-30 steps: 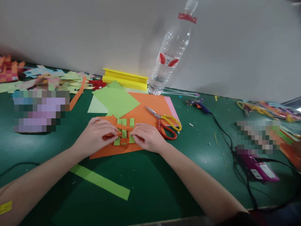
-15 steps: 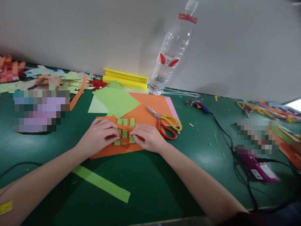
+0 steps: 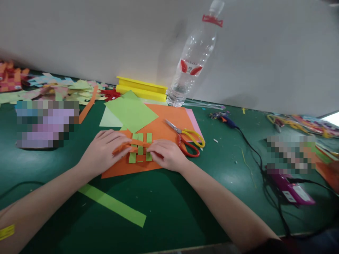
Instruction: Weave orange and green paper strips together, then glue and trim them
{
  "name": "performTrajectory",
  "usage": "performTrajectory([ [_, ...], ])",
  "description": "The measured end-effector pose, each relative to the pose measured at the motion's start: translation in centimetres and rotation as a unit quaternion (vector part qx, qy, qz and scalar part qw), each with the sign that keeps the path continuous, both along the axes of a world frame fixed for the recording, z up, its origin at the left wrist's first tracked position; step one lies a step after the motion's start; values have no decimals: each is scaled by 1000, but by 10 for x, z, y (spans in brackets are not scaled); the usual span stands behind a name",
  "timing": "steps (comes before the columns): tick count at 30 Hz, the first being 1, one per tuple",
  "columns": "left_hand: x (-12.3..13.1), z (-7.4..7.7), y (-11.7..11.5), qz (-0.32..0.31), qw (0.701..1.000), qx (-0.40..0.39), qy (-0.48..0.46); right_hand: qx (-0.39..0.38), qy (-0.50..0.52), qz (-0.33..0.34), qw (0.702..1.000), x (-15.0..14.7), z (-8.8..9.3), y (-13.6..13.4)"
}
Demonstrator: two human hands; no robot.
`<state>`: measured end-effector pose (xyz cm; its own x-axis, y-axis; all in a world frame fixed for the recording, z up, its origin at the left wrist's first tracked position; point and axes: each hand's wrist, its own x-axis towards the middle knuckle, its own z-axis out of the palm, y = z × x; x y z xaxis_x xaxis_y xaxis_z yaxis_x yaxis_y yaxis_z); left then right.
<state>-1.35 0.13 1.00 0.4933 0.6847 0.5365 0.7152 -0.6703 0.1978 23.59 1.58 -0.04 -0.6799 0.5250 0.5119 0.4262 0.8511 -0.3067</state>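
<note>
A small weave of green and orange paper strips [image 3: 140, 150] lies on an orange sheet [image 3: 159, 128] in the middle of the green table. My left hand [image 3: 102, 153] pinches the left end of an orange strip [image 3: 124, 147] that runs through the weave. Fingers curled, my right hand [image 3: 168, 154] presses down on the weave's right edge. Red and yellow scissors [image 3: 188, 139] lie just right of my right hand.
A long green strip [image 3: 112, 205] lies near the front edge. A green square [image 3: 130, 112], yellow folded card [image 3: 141, 89] and clear bottle [image 3: 192, 60] stand behind. Paper scraps [image 3: 53, 90] crowd the far left. A glue gun [image 3: 225, 119] and black cables [image 3: 265, 169] lie right.
My left hand has slid left, drawing the orange strip's end out of the weave a little. My right hand has stayed on the weave.
</note>
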Motion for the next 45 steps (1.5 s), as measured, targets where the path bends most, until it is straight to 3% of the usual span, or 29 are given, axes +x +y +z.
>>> performTrajectory([
  [16, -2, -14, 5, -5, 997, -71, 32, 15, 3, -20, 1000, 1, 0, 0],
  [40, -1, -11, 4, -16, 995, -87, 50, 7, -6, -14, 1000, 0, 0, -1],
  [45, -1, -10, 4, -56, 995, -64, 59, 2, -4, -8, 1000, 1, 1, -1],
])
